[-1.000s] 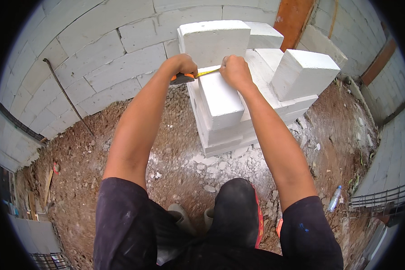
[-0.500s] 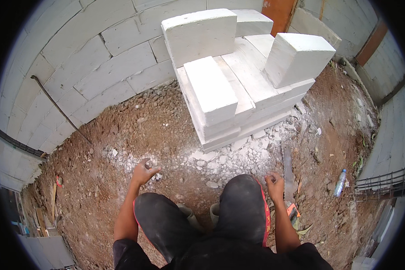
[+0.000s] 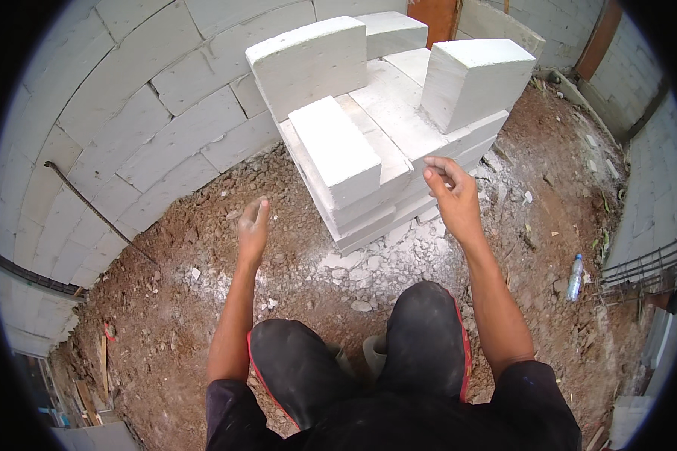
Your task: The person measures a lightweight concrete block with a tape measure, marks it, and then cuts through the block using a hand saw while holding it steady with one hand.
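A stack of white lightweight concrete blocks [image 3: 368,218] stands ahead of me, with whitish rubble at its foot. On its near left corner lies a white block [image 3: 338,154]. Another block [image 3: 478,83] is set on edge at the right, and a large block [image 3: 312,71] stands at the back left. My right hand [image 3: 453,197] is raised before the stack's near right side, fingers loosely curled and apart from the thumb, holding nothing. Left of the stack, over the soil, my left hand [image 3: 253,225] reaches forward with fingers extended and nothing in it.
A block wall [image 3: 180,98] curves along the left and back. A bent steel rod [image 3: 98,214] leans there. On the rough soil at the right lie a clear plastic bottle [image 3: 575,278] and, beyond it, bundled rebar [image 3: 643,263]. Wood scraps [image 3: 104,368] lie at the lower left.
Both hands have risen from beside my knees and moved forward toward the stack, the right one farthest. The handsaw seen on the ground at the right is now hidden behind my right arm.
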The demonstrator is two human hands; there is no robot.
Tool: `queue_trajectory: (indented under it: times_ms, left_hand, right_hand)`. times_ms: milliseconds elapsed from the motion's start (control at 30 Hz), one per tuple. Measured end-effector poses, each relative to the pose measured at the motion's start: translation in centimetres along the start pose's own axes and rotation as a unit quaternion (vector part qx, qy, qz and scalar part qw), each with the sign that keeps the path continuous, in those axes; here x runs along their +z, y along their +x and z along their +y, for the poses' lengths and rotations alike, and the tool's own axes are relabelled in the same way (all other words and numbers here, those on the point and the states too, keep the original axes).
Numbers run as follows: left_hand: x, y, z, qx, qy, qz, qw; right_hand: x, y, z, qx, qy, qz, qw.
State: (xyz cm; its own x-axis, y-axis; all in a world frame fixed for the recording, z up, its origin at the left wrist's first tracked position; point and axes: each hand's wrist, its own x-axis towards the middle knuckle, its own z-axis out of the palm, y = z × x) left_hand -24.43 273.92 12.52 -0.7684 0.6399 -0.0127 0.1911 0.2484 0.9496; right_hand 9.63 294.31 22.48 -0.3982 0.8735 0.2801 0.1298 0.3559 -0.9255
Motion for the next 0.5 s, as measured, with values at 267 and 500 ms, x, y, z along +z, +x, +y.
queue_trajectory:
  times_ms: [267, 500]
  left_hand:
    - [11.1, 2.8, 21.7, -0.084, -0.138, -0.095, 0.982]
    - [13.2, -0.5, 23.4, 0.398, -0.163, 0.02, 0.903]
  right_hand:
    - [9.6, 10.8, -7.6, 0.088, -0.161, -0.219, 0.958]
    - [7.5, 7.8, -7.2, -0.137, 0.12, 0.012, 0.983]
